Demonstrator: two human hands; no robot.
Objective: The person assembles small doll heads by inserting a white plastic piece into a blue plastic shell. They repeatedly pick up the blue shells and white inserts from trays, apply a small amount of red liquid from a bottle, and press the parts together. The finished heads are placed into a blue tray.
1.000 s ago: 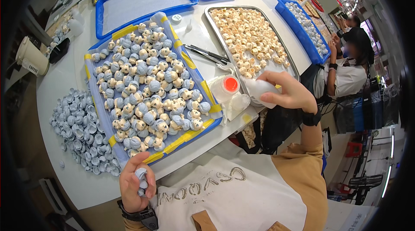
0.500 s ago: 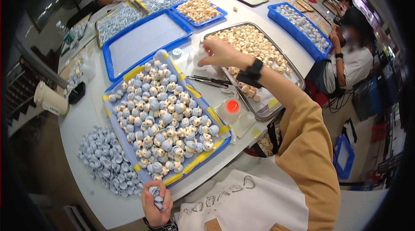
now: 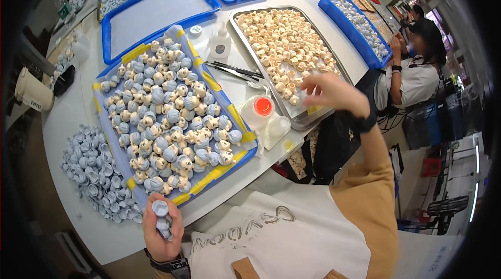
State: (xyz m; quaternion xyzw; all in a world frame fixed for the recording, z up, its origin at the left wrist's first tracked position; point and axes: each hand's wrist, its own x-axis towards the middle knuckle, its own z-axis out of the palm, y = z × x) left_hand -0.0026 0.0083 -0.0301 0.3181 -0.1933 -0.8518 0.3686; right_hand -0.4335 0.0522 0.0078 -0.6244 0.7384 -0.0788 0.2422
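Note:
My left hand (image 3: 163, 229) is closed round a few light-blue hollow cup pieces (image 3: 160, 208), low at the front edge of the table. Just above it lies a tray of small doll heads (image 3: 172, 114) with cream faces and blue caps, in a paper lining held by yellow tape. My right hand (image 3: 334, 93) hovers at the near right end of a metal tray (image 3: 301, 121) of cream hollow pieces (image 3: 289, 44). Its fingers are apart and slightly bent, and nothing shows in them. A white squeeze bottle (image 3: 220, 44) stands upright between the trays.
A heap of blue cup pieces (image 3: 96, 174) lies left of the doll-head tray. Black tweezers (image 3: 235, 69) and a red-topped container (image 3: 262, 105) sit between the trays. Farther off are a blue tray (image 3: 156, 15), a blue bin (image 3: 357, 28) and a seated person (image 3: 417, 75) at right.
My right hand has let go of the white bottle and moved right and nearer, to the metal tray's near end. My left hand still holds the blue cup pieces. The view has shifted.

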